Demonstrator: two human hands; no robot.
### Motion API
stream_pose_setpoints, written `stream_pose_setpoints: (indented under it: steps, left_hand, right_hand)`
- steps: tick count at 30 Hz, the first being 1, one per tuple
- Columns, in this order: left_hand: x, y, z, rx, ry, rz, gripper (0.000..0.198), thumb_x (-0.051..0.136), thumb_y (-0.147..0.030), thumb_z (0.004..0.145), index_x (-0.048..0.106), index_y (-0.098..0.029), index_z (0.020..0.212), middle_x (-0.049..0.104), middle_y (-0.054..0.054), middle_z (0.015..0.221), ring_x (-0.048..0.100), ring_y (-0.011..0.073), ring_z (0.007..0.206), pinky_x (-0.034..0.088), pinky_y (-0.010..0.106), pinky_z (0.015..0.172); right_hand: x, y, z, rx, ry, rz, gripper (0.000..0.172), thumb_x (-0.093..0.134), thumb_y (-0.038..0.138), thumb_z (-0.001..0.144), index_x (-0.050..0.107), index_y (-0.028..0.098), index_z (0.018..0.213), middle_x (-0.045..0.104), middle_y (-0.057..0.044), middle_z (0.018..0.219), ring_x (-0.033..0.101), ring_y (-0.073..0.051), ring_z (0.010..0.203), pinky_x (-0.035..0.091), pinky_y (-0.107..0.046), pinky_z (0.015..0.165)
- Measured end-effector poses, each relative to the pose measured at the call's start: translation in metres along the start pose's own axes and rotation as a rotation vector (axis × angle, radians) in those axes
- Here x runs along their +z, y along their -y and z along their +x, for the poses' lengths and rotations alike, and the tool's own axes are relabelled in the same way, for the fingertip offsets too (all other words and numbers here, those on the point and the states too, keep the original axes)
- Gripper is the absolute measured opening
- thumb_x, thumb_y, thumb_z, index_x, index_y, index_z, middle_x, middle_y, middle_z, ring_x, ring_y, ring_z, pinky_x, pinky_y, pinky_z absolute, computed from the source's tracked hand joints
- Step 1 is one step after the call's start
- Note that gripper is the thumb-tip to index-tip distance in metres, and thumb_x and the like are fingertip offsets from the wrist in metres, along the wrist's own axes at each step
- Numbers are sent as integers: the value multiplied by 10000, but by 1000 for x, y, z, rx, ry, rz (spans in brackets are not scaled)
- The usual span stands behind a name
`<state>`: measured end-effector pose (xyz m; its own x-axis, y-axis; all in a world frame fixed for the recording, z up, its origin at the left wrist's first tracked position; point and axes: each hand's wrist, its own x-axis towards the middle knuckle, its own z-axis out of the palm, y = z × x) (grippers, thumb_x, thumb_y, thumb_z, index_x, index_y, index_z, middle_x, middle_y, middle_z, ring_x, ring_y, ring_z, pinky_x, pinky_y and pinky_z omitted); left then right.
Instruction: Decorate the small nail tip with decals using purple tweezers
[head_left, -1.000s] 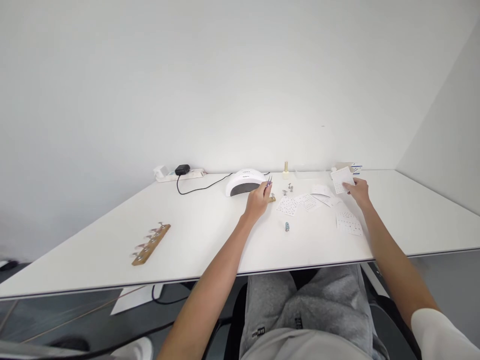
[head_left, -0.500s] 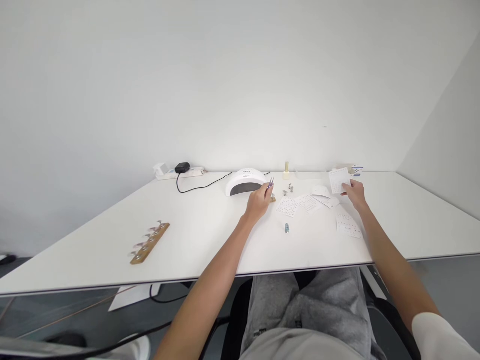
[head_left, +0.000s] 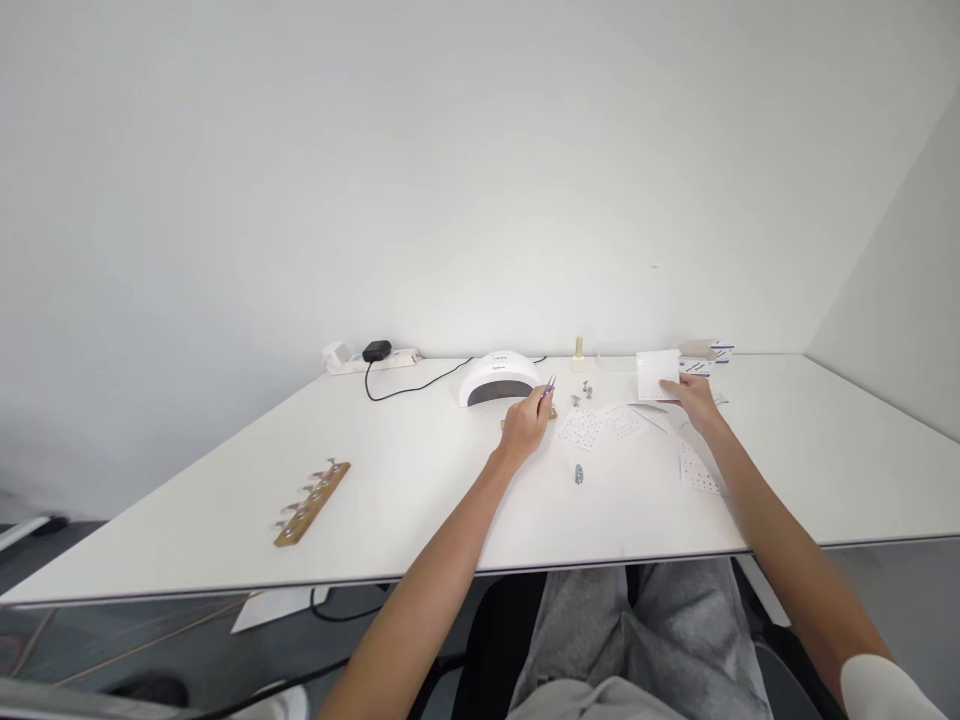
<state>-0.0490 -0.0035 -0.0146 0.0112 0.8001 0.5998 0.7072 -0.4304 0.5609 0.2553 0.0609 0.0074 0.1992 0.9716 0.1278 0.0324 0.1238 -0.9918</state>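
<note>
My left hand (head_left: pixel 525 425) is closed around purple tweezers (head_left: pixel 550 387), their tips pointing up, just in front of the white nail lamp (head_left: pixel 499 370). A wooden nail stand (head_left: pixel 553 412) lies partly hidden behind that hand. With its fingers pinched, my right hand (head_left: pixel 694 397) holds a white sticker sheet (head_left: pixel 657 375) by its right edge, raised over the table. Below lie more sticker sheets (head_left: pixel 581 428), printed with small patterns. A blue nail tip (head_left: pixel 579 473) stands by itself nearer to me. Several small metal holders (head_left: pixel 586 390) sit behind the sheets.
On the left, a wooden strip (head_left: pixel 315 503) carries several nail tips on metal holders. A polish bottle (head_left: pixel 578 355) stands near the wall. Along the back left are a power strip (head_left: pixel 405 357) and a black adapter (head_left: pixel 376 350) with its cable. An opened box (head_left: pixel 709 352) is at the back right.
My right hand has shifted left with the sticker sheet, which now hangs over the other sheets. The left hand still grips the tweezers. The whole view has moved slightly.
</note>
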Motion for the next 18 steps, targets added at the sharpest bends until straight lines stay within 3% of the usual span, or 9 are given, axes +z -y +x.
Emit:
stream_pose_setpoints:
  steps: [5,10,14,18]
  left_hand:
    - [3,-1,-3,-43,-52,-51,301,346,-380,947,535,-201,1098,509,-41,595,508,127,549,345,227,567]
    - [1,-3,-1,-14,-56,-39,261,347,-346,949,547,-197,1024,547,-20,674,515,125,606,378,233,613]
    - [0,-4,2,44,-47,-44,274,336,-332,957,567,-187,990,608,17,820,553,136,728,418,244,690]
    - [5,-5,2,80,4,-60,282,348,-318,957,587,-185,1025,644,41,913,586,153,798,440,262,739]
  right_hand:
    - [41,12,-17,22,151,51,173,736,184,686,691,111,837,741,-121,884,713,-246,823,624,-362,700]
    - [79,13,-34,58,200,157,163,744,173,681,681,110,818,740,-109,857,707,-243,841,620,-356,708]
    - [92,9,-49,80,261,217,132,687,127,726,675,117,858,736,-94,895,696,-210,834,623,-337,691]
    - [92,4,-57,114,337,265,220,701,115,714,667,131,930,735,-86,940,691,-208,864,616,-340,720]
